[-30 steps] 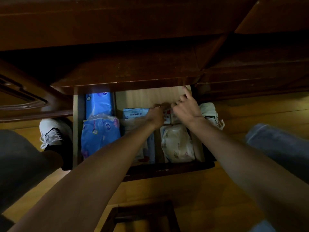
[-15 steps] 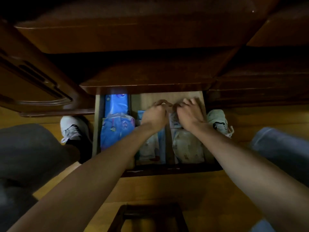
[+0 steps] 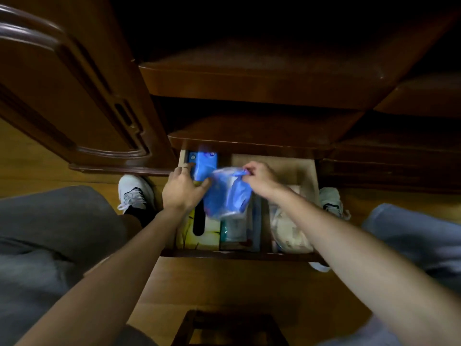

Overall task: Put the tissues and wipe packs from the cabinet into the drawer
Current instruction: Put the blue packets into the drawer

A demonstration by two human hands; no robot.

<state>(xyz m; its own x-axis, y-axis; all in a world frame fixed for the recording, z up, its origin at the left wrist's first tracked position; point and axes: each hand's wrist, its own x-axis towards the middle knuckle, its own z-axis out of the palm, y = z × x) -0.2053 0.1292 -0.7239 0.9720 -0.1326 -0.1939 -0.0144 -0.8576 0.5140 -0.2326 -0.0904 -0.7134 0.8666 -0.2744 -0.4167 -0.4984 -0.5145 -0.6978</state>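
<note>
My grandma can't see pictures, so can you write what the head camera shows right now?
Seen from above, a person's right hand pinches the top of a crinkly clear plastic bag with blue packs inside, holding it over an open wooden drawer. The left hand touches the bag's left side. A yellow tissue box and pale wipe packs already lie in the drawer.

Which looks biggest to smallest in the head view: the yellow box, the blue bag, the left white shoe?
1. Blue bag, held up nearer the camera, so unsure.
2. Yellow box, partly hidden.
3. Left white shoe.
</note>
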